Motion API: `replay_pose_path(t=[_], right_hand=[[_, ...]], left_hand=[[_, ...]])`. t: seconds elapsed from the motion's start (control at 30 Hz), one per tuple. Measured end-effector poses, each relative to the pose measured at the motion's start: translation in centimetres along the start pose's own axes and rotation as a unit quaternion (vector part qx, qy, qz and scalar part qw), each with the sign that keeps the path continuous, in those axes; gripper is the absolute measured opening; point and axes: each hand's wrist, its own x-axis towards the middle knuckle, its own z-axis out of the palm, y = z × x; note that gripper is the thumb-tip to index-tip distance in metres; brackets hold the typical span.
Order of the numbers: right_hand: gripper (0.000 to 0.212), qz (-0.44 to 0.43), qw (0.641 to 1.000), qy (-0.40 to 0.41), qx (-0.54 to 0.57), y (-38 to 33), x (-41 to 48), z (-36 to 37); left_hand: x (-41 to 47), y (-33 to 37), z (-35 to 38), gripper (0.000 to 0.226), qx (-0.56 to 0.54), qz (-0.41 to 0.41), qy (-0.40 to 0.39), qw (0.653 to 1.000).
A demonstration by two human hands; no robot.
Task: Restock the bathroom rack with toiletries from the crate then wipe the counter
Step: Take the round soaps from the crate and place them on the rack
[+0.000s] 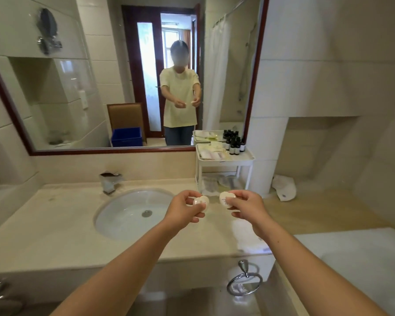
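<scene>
Both arms outstretched: left hand (184,208) pinching soap (201,202), right hand (245,206) pinching soap packet (226,198).

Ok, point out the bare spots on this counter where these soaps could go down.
Widest bare patch: counter left of the sink, out to the wall. A narrower strip runs along the front edge. Crowded: the top tray of the rack, full of bottles and packets.

Desk (55,236): pale stone look, polished, faint sheen
Sink (123,222): white ceramic, glossy, smooth
Tap (110,182): chromed metal, mirror-bright
Towel ring (244,281): same bright metal
Rack (224,159): white, smooth, satin; plastic or painted metal unclear
Bottles (234,145): dark, glossy
Wrapped soaps (202,201): white wrapper, slight sheen
Mirror frame (100,151): dark red wood, lacquered
Cloth (283,187): white, soft, matt
</scene>
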Motion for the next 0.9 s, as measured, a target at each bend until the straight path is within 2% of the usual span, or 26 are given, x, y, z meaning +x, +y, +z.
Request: replay_pose_path(t=[0.27,0.57,0.9], right_hand=[[0.012,0.011,0.998,0.056,0.002,1.2,7.5,-4.0],[0.012,-0.01,0.995,0.104,-0.001,-1.5,18.7,-5.3],[0.014,0.014,0.993,0.117,-0.029,-1.0,29.3,-7.1]], left_hand=[[9.9,0.7,5.0,0.021,0.007,0.016,-0.053,0.998],[24.3,2.4,6.9,0.022,0.026,0.027,-0.098,0.994],[35.2,1.7,9.8,0.026,0.064,0.022,-0.107,0.992]])
